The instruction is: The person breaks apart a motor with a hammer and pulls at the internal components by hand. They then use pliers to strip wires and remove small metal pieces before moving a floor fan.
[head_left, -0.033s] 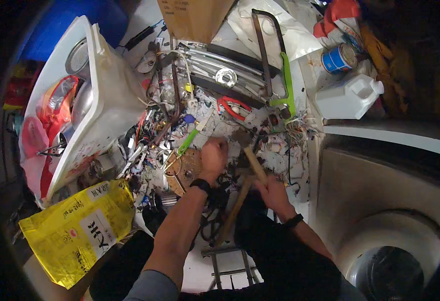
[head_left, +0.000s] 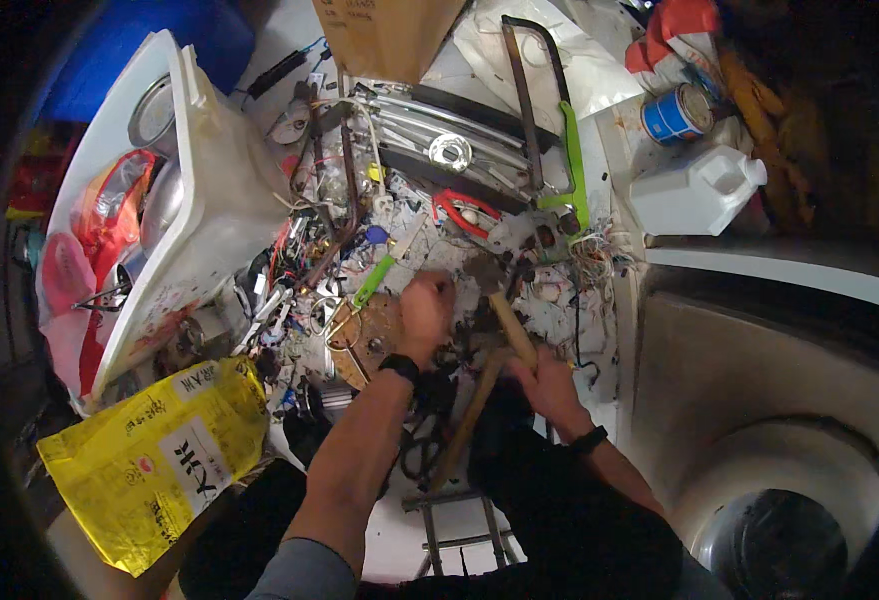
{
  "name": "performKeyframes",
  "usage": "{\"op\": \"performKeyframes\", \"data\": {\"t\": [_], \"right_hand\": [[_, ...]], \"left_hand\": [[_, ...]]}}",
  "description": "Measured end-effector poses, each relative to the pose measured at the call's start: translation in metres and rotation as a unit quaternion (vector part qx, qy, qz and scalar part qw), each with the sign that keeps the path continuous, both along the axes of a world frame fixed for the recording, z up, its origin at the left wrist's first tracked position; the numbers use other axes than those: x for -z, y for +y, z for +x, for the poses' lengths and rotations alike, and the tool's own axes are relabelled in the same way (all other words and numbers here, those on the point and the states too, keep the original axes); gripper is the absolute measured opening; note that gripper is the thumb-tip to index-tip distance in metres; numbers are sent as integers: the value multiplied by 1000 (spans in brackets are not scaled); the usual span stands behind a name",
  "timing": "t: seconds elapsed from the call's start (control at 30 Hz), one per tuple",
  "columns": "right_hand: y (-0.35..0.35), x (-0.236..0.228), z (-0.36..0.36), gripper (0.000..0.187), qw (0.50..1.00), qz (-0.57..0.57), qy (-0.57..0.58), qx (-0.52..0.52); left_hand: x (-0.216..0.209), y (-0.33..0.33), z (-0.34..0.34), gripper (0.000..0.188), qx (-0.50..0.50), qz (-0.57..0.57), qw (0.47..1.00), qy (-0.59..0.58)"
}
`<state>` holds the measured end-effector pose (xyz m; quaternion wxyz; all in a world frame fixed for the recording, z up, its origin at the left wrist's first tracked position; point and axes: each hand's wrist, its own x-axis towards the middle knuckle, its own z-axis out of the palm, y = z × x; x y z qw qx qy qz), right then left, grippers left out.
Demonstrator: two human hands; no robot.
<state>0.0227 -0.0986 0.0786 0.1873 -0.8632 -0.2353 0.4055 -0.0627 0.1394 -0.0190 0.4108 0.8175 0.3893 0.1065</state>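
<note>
My right hand (head_left: 551,388) grips the wooden handle of a hammer (head_left: 512,328), its dark head angled up and away to the left. Close beside that head, my left hand (head_left: 426,312) is closed, and what its fingers hold, if anything, is hidden. Left of it lies a round brown wooden board (head_left: 384,325), with scissors (head_left: 342,327) at its left edge. A green-handled tool (head_left: 373,281) rests just beyond the board. Below the hammer, a second wooden handle (head_left: 472,418) slants toward my legs.
A white bin (head_left: 221,200) lies tipped at the left, above a yellow bag (head_left: 159,460). Beyond my hands are red-handled pliers (head_left: 454,212), a green hacksaw (head_left: 574,165), metal tubes and loose wires. At the right stand a white jug (head_left: 694,195) and a blue can (head_left: 671,118).
</note>
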Motion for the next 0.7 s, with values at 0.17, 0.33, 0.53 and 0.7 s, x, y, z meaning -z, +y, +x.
{"op": "performKeyframes", "data": {"t": [0.17,0.33,0.53,0.7], "right_hand": [[-3,-2,-3,58,998,35,-45,-14],[-2,7,-5,58,999,10,-25,-43],[1,-6,-4,57,999,18,-48,-18],[-2,13,1,57,997,17,-58,-55]], "left_hand": [[-3,-4,6,12,-9,-6,1000,-1],[1,-6,8,11,-35,0,999,12],[-11,0,6,12,-46,-16,999,13],[-9,-6,13,12,-46,-47,998,12]]}}
